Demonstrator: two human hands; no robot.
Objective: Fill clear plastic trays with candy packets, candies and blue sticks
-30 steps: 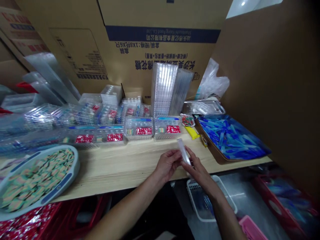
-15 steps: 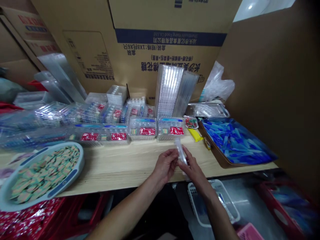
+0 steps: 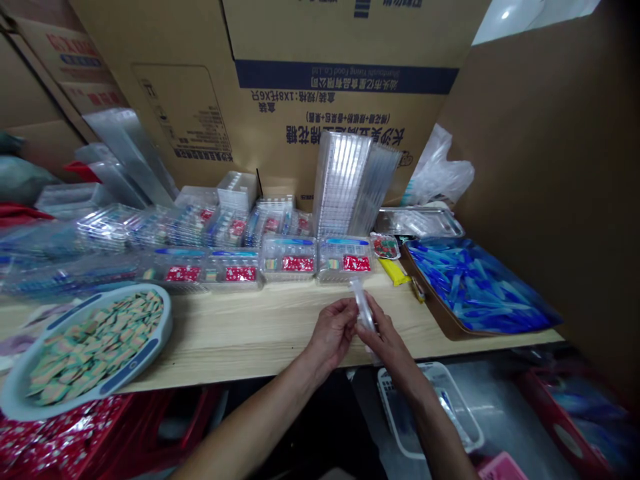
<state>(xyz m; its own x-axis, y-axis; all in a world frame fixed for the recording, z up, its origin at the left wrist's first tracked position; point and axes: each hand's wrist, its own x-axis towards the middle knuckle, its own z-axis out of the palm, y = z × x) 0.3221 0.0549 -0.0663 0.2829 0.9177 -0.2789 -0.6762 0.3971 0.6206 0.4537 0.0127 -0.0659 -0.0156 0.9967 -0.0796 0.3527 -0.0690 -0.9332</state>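
Observation:
Near the table's front edge my two hands meet around a narrow, translucent plastic piece (image 3: 362, 301), tilted with its top end pointing up and away. My right hand (image 3: 385, 332) is closed around its right side. The fingers of my left hand (image 3: 331, 333) are pinched against its left side. What exactly the piece is, I cannot make out. Just beyond my hands stand clear plastic trays (image 3: 345, 257), each with a red packet, a striped square piece and a blue item inside. A yellow packet (image 3: 394, 272) lies to the right of them.
On the left sits an oval basin (image 3: 165, 327) of striped pieces. A cardboard tray (image 3: 460, 330) of blue plastic items stands on the right. Tall stacks of clear trays (image 3: 343, 180) lean against a large carton (image 3: 273, 147). Below the table edge is a white basket (image 3: 395, 433).
The whole view has shifted slightly, with things sitting a little farther right. My hands keep the same hold on the plastic piece, with little other visible change.

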